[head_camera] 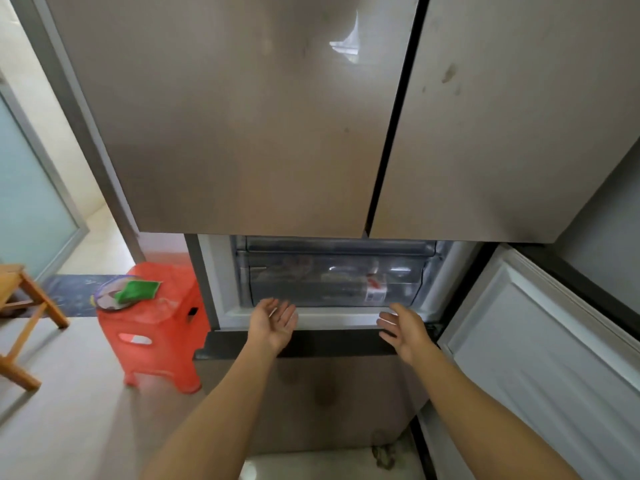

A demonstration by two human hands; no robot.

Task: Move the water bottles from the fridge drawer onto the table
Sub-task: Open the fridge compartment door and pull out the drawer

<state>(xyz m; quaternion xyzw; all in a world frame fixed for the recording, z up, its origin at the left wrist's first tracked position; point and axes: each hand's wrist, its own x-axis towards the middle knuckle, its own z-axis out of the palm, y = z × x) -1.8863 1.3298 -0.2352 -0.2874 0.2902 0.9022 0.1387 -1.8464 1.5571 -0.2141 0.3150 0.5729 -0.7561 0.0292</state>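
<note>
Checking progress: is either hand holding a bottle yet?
No, the left hand and right hand are both open and empty, and a bottle lies inside the clear drawer.

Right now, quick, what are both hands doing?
Left hand: open, palm up, holding nothing.
Right hand: open, fingers relaxed, holding nothing.
Both hover before the fridge drawer.

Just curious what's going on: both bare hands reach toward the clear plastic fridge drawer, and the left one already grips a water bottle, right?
Not quite. The head view shows the left hand open and empty, like the right hand; the red-labelled clear water bottle lies inside the clear plastic fridge drawer both reach toward.
</note>
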